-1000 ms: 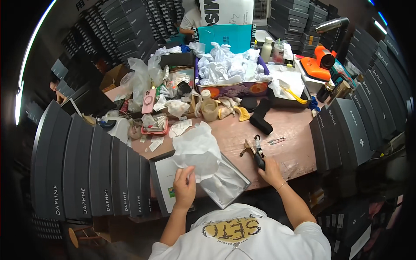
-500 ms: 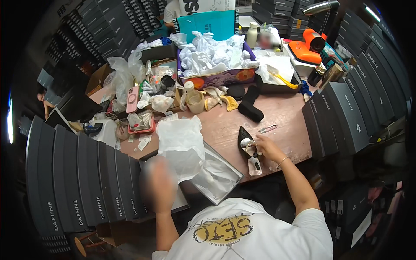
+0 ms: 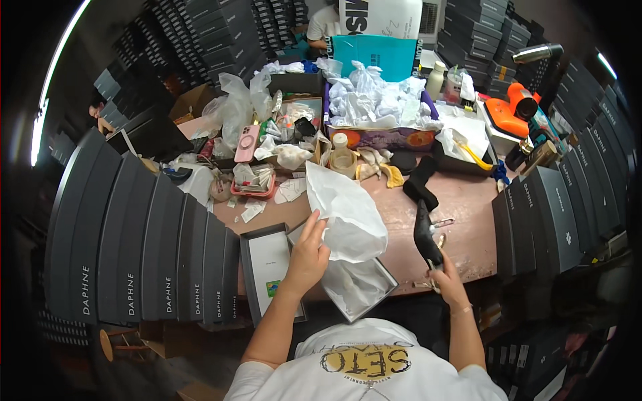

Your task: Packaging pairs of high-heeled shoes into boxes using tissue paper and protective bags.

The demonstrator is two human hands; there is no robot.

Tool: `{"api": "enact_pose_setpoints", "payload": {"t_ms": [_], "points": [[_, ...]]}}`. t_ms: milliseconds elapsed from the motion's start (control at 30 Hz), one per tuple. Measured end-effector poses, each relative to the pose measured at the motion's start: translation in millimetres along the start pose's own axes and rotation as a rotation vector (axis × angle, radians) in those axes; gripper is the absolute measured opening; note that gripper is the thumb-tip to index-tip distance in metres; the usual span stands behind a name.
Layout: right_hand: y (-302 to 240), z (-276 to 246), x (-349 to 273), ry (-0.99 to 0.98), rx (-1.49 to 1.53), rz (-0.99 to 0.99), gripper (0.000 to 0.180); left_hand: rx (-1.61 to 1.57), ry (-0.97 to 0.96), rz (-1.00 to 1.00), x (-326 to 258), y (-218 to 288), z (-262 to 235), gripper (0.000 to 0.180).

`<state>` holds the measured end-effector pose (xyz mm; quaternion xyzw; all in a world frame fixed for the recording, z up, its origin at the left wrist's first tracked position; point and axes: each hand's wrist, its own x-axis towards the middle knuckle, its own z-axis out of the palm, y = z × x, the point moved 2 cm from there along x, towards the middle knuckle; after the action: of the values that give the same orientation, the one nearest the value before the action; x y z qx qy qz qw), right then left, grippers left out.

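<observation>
- The tabletop I'm working over is brown and crowded at its far side with crumpled paper, bottles and small clutter; stacks of dark boxes stand upright along the left, and more rise on the right.
- An open shoe box sits at the near edge, lined with white tissue, with its lid lying just left of it, inside face up.
- A sheet of white tissue paper is lifted above the box. My left hand is pinched on its left edge, fingers closed over the paper. I judge it very light, limp and easy to tear, so a grip at the edge or a corner, with gentle tension, suits it best.
- A black high-heeled shoe stands on the tabletop, right of the box. My right hand is clamped on its near end. It looks stiff and light, with a smooth upper that may slip; holding near the heel gives a firm purchase.
- A second black shoe lies farther off, apart from both hands.
</observation>
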<state>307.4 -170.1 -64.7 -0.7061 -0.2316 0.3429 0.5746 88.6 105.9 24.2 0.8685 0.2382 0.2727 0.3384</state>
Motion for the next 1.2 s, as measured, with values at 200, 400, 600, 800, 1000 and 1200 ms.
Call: {"api": "enact_pose_setpoints", "payload": {"t_ms": [200,400,600,800,1000,1200], "points": [[-122.9,26.6,-48.2,-0.641,0.068,-0.035,0.072,-0.067,-0.101,0.108,7.0,63.2,9.2,0.060],[-79.5,94.0,7.7,-0.269,1.031,0.399,0.040,0.029,-0.298,0.169,-31.3,77.9,17.8,0.068],[-50.6,102.4,-4.7,-0.656,1.454,0.569,0.040,0.041,-0.199,0.069,-26.5,41.5,14.9,0.067],[-70.2,105.6,-8.4,-0.433,1.337,0.577,0.040,-0.066,-0.186,0.171,-39.2,81.0,16.2,0.062],[-21.3,125.6,31.0,-0.148,1.197,0.240,0.047,-0.150,-0.155,0.533,-60.6,110.7,51.9,0.051],[-26.0,135.9,40.1,-0.094,0.949,0.183,0.045,-0.363,-0.271,0.495,-82.9,99.2,66.3,0.051]]}}
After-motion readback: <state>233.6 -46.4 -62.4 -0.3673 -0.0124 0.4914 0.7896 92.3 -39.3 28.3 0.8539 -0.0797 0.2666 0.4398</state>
